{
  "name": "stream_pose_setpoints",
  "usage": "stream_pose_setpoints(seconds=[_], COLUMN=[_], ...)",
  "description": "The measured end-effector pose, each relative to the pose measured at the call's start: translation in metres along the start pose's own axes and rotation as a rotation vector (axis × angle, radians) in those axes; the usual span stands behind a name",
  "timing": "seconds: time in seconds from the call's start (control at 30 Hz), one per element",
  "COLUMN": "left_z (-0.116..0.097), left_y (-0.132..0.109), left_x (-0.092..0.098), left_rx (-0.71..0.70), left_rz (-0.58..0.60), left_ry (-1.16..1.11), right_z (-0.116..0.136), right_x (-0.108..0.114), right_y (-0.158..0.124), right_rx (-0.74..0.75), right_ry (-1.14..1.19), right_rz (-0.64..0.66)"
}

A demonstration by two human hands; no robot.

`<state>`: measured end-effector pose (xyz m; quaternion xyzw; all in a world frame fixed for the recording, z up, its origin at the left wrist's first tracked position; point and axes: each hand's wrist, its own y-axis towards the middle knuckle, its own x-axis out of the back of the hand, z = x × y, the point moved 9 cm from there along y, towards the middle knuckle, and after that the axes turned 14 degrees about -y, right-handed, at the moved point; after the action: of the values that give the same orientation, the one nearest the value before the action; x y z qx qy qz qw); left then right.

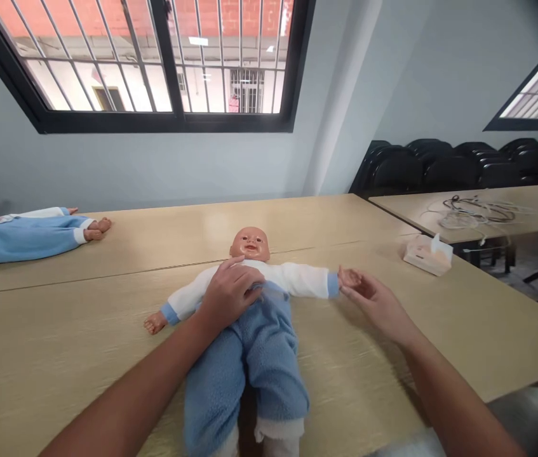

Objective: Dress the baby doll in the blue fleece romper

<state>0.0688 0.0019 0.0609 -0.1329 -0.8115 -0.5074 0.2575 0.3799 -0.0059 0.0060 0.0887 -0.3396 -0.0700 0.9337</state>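
Observation:
A baby doll [273, 336] lies on its back, its bald head [249, 244] toward the window. It wears a white long-sleeved top and fuzzy blue trousers with a bib. My left hand [233, 289] is on the doll's chest, fingers curled over the top of the bib; the fingertips are partly hidden. Out to the side, the doll's arm on the right is stretched away from its body, and my right hand [371, 298] has its small hand [349, 277] between thumb and fingers. The doll's other arm [183, 306] rests on the table, angled downward.
Another doll in blue and white [35, 238] lies at the far left. Toward the right edge of the light wooden table [130, 374] stands a tissue box [428, 254]. Coiled cables [476, 209] lie on a neighbouring table, with stacked black chairs [454, 168] behind.

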Motion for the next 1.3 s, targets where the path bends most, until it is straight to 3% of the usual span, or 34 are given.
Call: stream_pose_setpoints(seconds=[0.07, 0.17, 0.27, 0.33, 0.47, 0.63, 0.83, 0.97, 1.2, 1.3], left_z=[-0.001, -0.002, -0.002, 0.002, 0.018, 0.017, 0.001, -0.006, -0.025, -0.029], left_y=[-0.001, -0.001, 0.002, 0.004, 0.007, 0.009, 0.008, 0.005, -0.003, -0.001], left_x=[0.002, 0.01, 0.02, 0.028, 0.034, 0.018, -0.005, -0.009, -0.014, -0.011], left_rx=[-0.02, -0.026, -0.006, 0.04, 0.178, 0.106, 0.044, 0.012, -0.126, -0.11], left_rz=[-0.013, -0.084, -0.173, -0.24, -0.268, -0.051, 0.191, 0.167, 0.215, 0.2], left_ry=[-0.016, -0.046, -0.071, -0.079, -0.073, 0.005, 0.012, 0.074, 0.138, 0.104], right_z=[0.035, 0.101, 0.152, 0.164, 0.155, 0.137, 0.104, 0.103, 0.094, 0.088], right_x=[-0.006, -0.043, -0.092, -0.113, -0.118, -0.116, -0.128, -0.129, -0.103, -0.096], right_y=[0.018, 0.043, 0.045, 0.035, 0.022, 0.02, 0.031, 0.03, 0.038, 0.033], right_rx=[0.053, 0.228, 0.475, 0.58, 0.552, 0.41, 0.079, 0.0, 0.03, 0.05], right_ry=[0.08, -0.009, -0.158, -0.173, -0.05, 0.3, 0.527, 0.686, 0.487, 0.344], right_rz=[-0.075, 0.013, 0.284, 0.459, 0.607, 0.685, 0.493, 0.47, 0.535, 0.649])
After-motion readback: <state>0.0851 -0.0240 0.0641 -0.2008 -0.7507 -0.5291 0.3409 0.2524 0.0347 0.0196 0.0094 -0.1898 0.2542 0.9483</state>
